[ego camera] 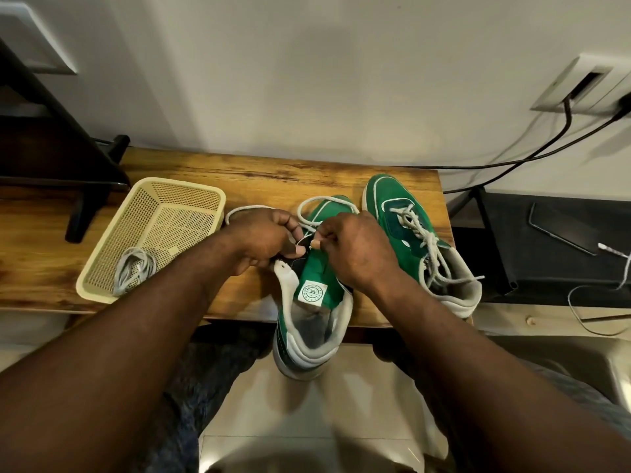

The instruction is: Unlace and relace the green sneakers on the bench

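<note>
A green sneaker (316, 302) with a white collar lies on the wooden bench (259, 175), its heel hanging over the front edge. My left hand (266, 238) grips its left eyelet flap. My right hand (355, 249) pinches the white lace (324, 201) near the tongue; the lace loops out beyond both hands. A second green sneaker (420, 233) stands to the right, laced with a loosely tied white lace.
A cream plastic basket (191, 199) on the bench's left holds a coiled white lace (131, 271). A dark stand (61, 148) sits at the far left. Right of the bench a black surface carries a phone (560, 230) and cables. The wall rises behind.
</note>
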`<state>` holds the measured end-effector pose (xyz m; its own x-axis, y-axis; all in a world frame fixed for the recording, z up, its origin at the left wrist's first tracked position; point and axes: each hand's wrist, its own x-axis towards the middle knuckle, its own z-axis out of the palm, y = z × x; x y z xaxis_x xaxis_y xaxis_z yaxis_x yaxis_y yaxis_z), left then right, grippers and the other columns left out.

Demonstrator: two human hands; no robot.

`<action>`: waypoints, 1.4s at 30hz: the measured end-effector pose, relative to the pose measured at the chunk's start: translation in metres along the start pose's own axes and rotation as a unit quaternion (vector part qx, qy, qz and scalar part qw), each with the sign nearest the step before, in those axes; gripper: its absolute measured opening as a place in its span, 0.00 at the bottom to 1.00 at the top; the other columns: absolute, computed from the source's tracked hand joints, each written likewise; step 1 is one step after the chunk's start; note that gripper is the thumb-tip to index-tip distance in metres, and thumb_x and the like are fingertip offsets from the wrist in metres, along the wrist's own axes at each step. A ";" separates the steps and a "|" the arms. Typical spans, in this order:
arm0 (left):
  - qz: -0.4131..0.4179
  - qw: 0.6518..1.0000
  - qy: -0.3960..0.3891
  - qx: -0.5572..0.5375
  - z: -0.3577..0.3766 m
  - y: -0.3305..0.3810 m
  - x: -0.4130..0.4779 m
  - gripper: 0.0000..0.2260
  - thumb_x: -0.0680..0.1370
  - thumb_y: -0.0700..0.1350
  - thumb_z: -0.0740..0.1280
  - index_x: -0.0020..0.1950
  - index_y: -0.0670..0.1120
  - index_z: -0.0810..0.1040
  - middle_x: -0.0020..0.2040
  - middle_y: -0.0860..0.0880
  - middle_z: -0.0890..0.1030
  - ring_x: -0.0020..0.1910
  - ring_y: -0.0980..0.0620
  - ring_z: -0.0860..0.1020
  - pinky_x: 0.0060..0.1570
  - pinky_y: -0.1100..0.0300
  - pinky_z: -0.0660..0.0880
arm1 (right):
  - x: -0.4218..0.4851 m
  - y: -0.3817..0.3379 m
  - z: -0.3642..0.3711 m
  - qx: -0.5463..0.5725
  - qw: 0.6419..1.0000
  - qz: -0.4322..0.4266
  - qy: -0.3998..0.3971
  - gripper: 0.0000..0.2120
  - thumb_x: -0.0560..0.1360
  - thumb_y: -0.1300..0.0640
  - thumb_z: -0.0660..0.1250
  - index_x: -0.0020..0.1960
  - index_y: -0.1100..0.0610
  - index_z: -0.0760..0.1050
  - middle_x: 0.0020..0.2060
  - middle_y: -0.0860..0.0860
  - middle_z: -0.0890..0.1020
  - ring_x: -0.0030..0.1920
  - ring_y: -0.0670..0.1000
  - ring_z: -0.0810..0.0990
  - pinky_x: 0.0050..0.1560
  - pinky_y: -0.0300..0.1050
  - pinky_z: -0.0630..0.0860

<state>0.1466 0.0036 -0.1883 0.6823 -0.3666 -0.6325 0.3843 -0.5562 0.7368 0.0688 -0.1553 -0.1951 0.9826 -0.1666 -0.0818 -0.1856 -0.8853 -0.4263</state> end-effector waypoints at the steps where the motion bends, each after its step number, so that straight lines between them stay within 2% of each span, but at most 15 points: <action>1: 0.002 1.000 -0.001 -0.001 0.000 0.000 -0.001 0.09 0.77 0.31 0.73 0.49 0.45 0.82 0.39 0.47 0.83 0.33 0.55 0.80 0.22 0.64 0.70 | 0.000 0.000 0.002 0.009 1.000 0.010 0.007 0.05 0.80 0.53 0.70 0.52 0.46 0.85 0.48 0.48 0.85 0.56 0.55 0.76 0.58 0.56 0.78; 8: 0.000 1.000 -0.004 -0.018 0.003 0.001 -0.003 0.11 0.77 0.30 0.73 0.52 0.45 0.82 0.44 0.45 0.83 0.40 0.52 0.81 0.25 0.63 0.73 | -0.008 -0.009 0.010 0.014 0.994 0.084 0.062 0.06 0.81 0.52 0.69 0.51 0.49 0.85 0.46 0.49 0.85 0.57 0.54 0.77 0.61 0.56 0.76; 14: -0.002 1.000 0.009 -0.014 0.005 0.002 -0.003 0.10 0.76 0.29 0.72 0.51 0.43 0.83 0.37 0.48 0.83 0.29 0.57 0.79 0.21 0.65 0.69 | -0.013 -0.017 0.015 -0.014 0.992 0.102 0.071 0.10 0.80 0.51 0.64 0.52 0.51 0.84 0.45 0.50 0.84 0.55 0.55 0.77 0.61 0.58 0.75; 18: 0.001 1.000 0.027 -0.007 0.005 0.000 -0.002 0.10 0.75 0.30 0.74 0.51 0.42 0.84 0.37 0.48 0.85 0.31 0.56 0.81 0.24 0.64 0.71 | -0.011 -0.012 0.017 0.037 0.994 0.097 0.028 0.08 0.80 0.53 0.68 0.44 0.49 0.83 0.42 0.47 0.84 0.54 0.53 0.80 0.63 0.57 0.75; 21: 0.008 0.999 0.029 0.011 0.003 0.002 -0.002 0.09 0.73 0.32 0.77 0.51 0.42 0.85 0.40 0.45 0.87 0.35 0.52 0.83 0.26 0.62 0.73 | -0.008 -0.006 0.016 0.089 0.991 0.094 0.019 0.06 0.78 0.52 0.72 0.44 0.47 0.85 0.40 0.44 0.86 0.46 0.50 0.83 0.58 0.56 0.81; 25: 0.027 0.998 0.039 0.049 0.003 0.005 -0.003 0.09 0.72 0.32 0.77 0.49 0.42 0.86 0.43 0.42 0.88 0.38 0.48 0.83 0.31 0.59 0.74 | -0.009 -0.004 0.013 0.084 0.994 0.068 -0.014 0.05 0.76 0.54 0.72 0.49 0.46 0.86 0.43 0.44 0.87 0.47 0.50 0.84 0.57 0.55 0.82; 27: 0.043 0.996 0.040 0.068 0.003 0.007 -0.003 0.09 0.72 0.32 0.77 0.48 0.44 0.86 0.43 0.42 0.88 0.38 0.47 0.83 0.36 0.54 0.77 | -0.011 -0.003 0.012 0.095 0.993 0.072 -0.001 0.08 0.74 0.56 0.71 0.49 0.46 0.86 0.43 0.45 0.87 0.47 0.51 0.85 0.55 0.54 0.83; 31: 0.069 0.991 0.046 0.108 0.007 0.012 -0.004 0.10 0.71 0.33 0.78 0.45 0.47 0.86 0.40 0.46 0.87 0.40 0.46 0.86 0.40 0.50 0.83 | -0.011 -0.005 0.011 0.142 0.981 0.122 0.049 0.07 0.73 0.57 0.70 0.42 0.45 0.84 0.38 0.43 0.86 0.40 0.48 0.84 0.49 0.52 0.85; 34: 0.070 0.990 0.047 0.115 0.008 0.014 -0.007 0.09 0.71 0.33 0.78 0.44 0.46 0.86 0.37 0.48 0.87 0.38 0.47 0.86 0.37 0.53 0.83 | -0.014 -0.011 0.012 0.132 0.983 0.125 0.033 0.07 0.71 0.55 0.68 0.37 0.45 0.80 0.37 0.43 0.85 0.42 0.50 0.84 0.56 0.57 0.82; 37: 0.069 0.991 0.036 0.108 0.008 0.016 -0.011 0.09 0.70 0.32 0.79 0.46 0.43 0.85 0.37 0.45 0.86 0.33 0.49 0.83 0.28 0.60 0.77 | -0.015 -0.013 0.013 0.140 0.980 0.141 0.024 0.07 0.69 0.55 0.65 0.37 0.47 0.81 0.36 0.44 0.85 0.44 0.51 0.84 0.59 0.58 0.79; 42: 0.071 0.993 0.022 0.087 0.007 0.015 -0.013 0.12 0.68 0.31 0.79 0.47 0.42 0.84 0.37 0.44 0.86 0.31 0.52 0.82 0.25 0.63 0.74 | -0.011 -0.007 0.021 0.216 0.961 0.173 0.020 0.07 0.69 0.54 0.67 0.38 0.47 0.83 0.33 0.42 0.85 0.40 0.49 0.85 0.51 0.58 0.83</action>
<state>0.1389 -0.0054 -0.1702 0.7502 -0.4201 -0.5106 0.1708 -0.6229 0.7635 0.0593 -0.1380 -0.2095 0.8597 -0.4422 -0.2557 -0.4761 -0.5125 -0.7146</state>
